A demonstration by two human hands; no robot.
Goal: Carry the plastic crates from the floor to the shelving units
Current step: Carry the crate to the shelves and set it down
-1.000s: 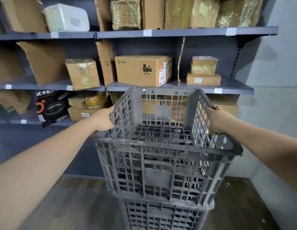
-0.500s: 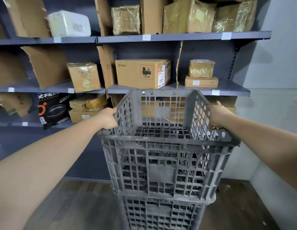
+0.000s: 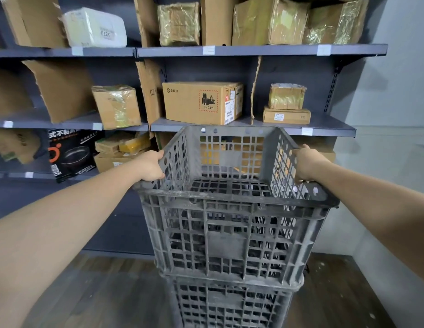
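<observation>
A dusty grey plastic crate (image 3: pixel 232 242) with lattice walls is in front of me, empty inside. It sits on top of a second grey crate (image 3: pixel 230 306) that stands on the wooden floor. My left hand (image 3: pixel 149 165) grips the upper crate's left rim. My right hand (image 3: pixel 305 163) grips its right rim. The dark grey shelving unit (image 3: pixel 253 50) rises right behind the crates, and the upper crate's far rim reaches about the height of the middle shelf's front edge.
The shelves hold several cardboard boxes, among them a PICO box (image 3: pixel 201 102), a taped box (image 3: pixel 116 106), two small stacked boxes (image 3: pixel 286 105) and a black pan carton (image 3: pixel 71 155). A pale wall (image 3: pixel 395 138) closes the right side. Wooden floor (image 3: pixel 99 292) lies at the left.
The upper crate has straightened from a tilt and now sits level on the lower crate. Both hands kept their hold on the rims. The view has moved slightly closer to the shelves.
</observation>
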